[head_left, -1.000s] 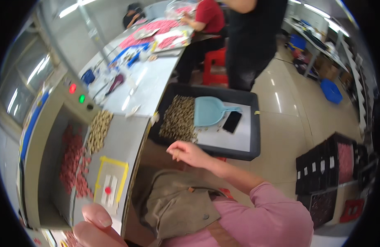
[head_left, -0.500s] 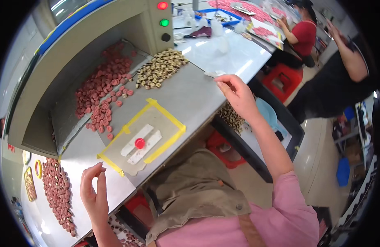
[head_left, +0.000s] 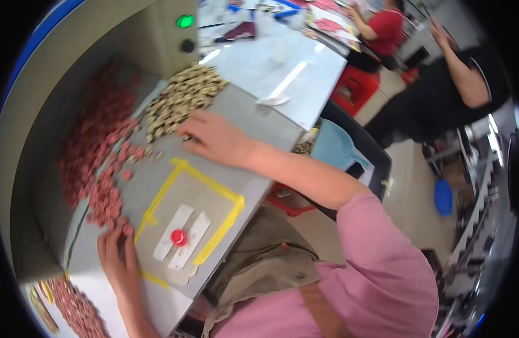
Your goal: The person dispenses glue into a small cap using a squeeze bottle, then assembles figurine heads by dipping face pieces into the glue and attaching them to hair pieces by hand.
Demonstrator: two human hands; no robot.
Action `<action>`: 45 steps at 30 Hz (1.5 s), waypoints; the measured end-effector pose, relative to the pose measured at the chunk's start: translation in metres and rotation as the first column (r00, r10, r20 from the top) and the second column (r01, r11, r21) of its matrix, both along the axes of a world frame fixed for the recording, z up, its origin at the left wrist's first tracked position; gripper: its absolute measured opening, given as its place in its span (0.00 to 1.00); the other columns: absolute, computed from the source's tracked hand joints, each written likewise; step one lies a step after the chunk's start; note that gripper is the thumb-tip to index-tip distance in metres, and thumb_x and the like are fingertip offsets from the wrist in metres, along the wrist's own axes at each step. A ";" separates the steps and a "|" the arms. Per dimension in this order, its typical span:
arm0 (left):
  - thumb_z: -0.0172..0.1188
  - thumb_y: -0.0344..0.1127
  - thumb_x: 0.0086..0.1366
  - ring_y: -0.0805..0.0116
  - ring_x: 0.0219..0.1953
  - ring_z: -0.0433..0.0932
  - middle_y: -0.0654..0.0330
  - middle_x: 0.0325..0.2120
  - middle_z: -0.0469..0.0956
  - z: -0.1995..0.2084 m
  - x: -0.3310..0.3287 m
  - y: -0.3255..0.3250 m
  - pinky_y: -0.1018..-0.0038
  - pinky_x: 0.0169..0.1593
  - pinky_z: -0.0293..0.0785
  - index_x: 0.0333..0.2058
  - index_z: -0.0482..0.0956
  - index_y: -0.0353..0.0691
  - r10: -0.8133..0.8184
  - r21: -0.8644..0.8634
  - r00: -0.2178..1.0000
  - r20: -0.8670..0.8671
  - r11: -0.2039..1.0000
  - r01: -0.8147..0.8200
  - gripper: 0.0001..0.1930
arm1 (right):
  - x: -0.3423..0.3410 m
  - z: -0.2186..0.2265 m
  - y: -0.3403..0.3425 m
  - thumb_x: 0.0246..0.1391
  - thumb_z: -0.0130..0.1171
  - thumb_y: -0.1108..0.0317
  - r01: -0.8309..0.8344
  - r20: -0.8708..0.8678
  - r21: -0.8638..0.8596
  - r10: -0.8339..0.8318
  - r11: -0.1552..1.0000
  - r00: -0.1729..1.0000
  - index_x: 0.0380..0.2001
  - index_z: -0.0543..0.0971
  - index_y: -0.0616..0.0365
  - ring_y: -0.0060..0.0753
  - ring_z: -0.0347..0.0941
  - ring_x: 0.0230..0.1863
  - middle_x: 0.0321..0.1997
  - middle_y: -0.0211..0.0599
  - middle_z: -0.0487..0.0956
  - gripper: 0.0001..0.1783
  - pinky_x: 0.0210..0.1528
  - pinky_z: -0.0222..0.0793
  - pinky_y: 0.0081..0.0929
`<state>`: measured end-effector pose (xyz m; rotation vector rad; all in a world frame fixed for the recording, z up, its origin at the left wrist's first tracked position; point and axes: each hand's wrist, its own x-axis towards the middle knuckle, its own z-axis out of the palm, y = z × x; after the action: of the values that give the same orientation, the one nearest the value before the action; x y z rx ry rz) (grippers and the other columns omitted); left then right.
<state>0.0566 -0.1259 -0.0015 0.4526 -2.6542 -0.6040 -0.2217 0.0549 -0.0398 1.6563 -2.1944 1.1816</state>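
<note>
My left hand [head_left: 119,262] is at the lower edge of the loose heap of pink round pieces [head_left: 106,197]. Its thumb and fingers close around one small pink round piece [head_left: 128,230]. At the near edge of a heap of cream-and-black pieces [head_left: 186,93], my right hand [head_left: 217,138] has its fingers curled in. A dark spot shows between its fingertips, too blurred to name. Between my hands and nearer to me, a red round piece [head_left: 179,238] sits on two white strips [head_left: 190,241], inside a yellow tape frame [head_left: 217,166] on the bench.
A grey machine housing [head_left: 158,34] with a green lamp [head_left: 185,21] arches over the heaps. More pink pieces [head_left: 74,307] lie at lower left. A blue dustpan [head_left: 330,145] rests in a black tray on the right. Two other people are beyond, one in red [head_left: 386,31], one in black [head_left: 439,107].
My right hand has left a white scrap on the far bench and moved left to the cream-and-black heap. My left hand has reached forward to the pink pieces. The view has shifted.
</note>
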 end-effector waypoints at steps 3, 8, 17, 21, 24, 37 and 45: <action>0.55 0.23 0.59 0.62 0.40 0.71 0.55 0.37 0.70 -0.007 -0.007 0.011 0.72 0.44 0.68 0.43 0.73 0.34 0.015 0.259 0.999 -0.052 0.966 -0.001 0.12 | -0.005 0.006 0.017 0.49 0.58 0.68 0.036 0.023 -0.026 -0.036 0.999 0.999 0.37 0.72 0.55 0.45 0.69 0.39 0.36 0.40 0.71 0.11 0.40 0.67 0.37; 0.54 0.23 0.60 0.69 0.37 0.69 0.57 0.37 0.69 -0.006 -0.013 0.021 0.77 0.39 0.67 0.42 0.73 0.33 0.014 0.218 0.994 -0.110 0.976 0.010 0.10 | -0.007 0.008 0.030 0.50 0.57 0.70 -0.006 0.129 -0.039 0.011 0.999 0.992 0.38 0.71 0.56 0.44 0.69 0.40 0.37 0.39 0.71 0.11 0.42 0.67 0.36; 0.52 0.23 0.61 0.71 0.36 0.69 0.58 0.38 0.67 -0.011 -0.006 0.010 0.79 0.38 0.66 0.40 0.73 0.34 -0.053 0.152 0.992 -0.111 0.986 0.070 0.08 | 0.022 0.021 0.086 0.49 0.56 0.71 0.021 0.032 0.117 -0.025 0.993 0.999 0.35 0.76 0.57 0.45 0.70 0.42 0.39 0.40 0.71 0.08 0.43 0.69 0.34; 0.51 0.22 0.61 0.72 0.37 0.68 0.59 0.37 0.67 -0.009 -0.003 0.021 0.80 0.39 0.66 0.38 0.73 0.32 0.123 0.215 0.947 -0.297 0.975 -0.059 0.06 | 0.032 0.022 0.078 0.50 0.54 0.70 0.064 -0.179 0.161 -0.035 0.985 0.983 0.34 0.76 0.57 0.45 0.71 0.41 0.38 0.41 0.72 0.08 0.43 0.69 0.36; 0.50 0.21 0.61 0.72 0.36 0.68 0.60 0.37 0.66 -0.013 0.003 0.007 0.80 0.40 0.65 0.39 0.72 0.32 0.079 0.192 0.962 -0.263 0.981 -0.028 0.08 | 0.039 0.029 0.076 0.50 0.54 0.70 0.080 0.052 0.163 -0.089 0.983 0.995 0.34 0.75 0.57 0.45 0.70 0.41 0.37 0.41 0.72 0.07 0.44 0.68 0.36; 0.49 0.26 0.65 0.76 0.40 0.67 0.64 0.37 0.69 -0.020 0.024 -0.018 0.81 0.45 0.63 0.44 0.70 0.33 0.162 0.491 0.925 -0.344 0.871 0.030 0.10 | 0.068 0.019 0.078 0.47 0.57 0.71 0.044 -0.210 0.058 -0.031 0.997 0.977 0.35 0.73 0.59 0.44 0.71 0.39 0.35 0.39 0.73 0.10 0.42 0.68 0.36; 0.52 0.33 0.67 0.78 0.42 0.73 0.59 0.49 0.72 0.028 0.046 0.023 0.83 0.50 0.68 0.57 0.65 0.34 0.359 0.913 0.858 -0.367 0.315 0.259 0.21 | 0.053 0.016 0.082 0.47 0.57 0.70 0.088 -0.027 0.083 -0.086 0.993 0.996 0.33 0.77 0.60 0.46 0.72 0.39 0.34 0.43 0.75 0.09 0.43 0.68 0.36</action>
<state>0.1025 -0.1027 0.0269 0.5512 -1.4356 -1.9901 -0.1688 0.1366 -0.0238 1.5785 -2.3063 1.0564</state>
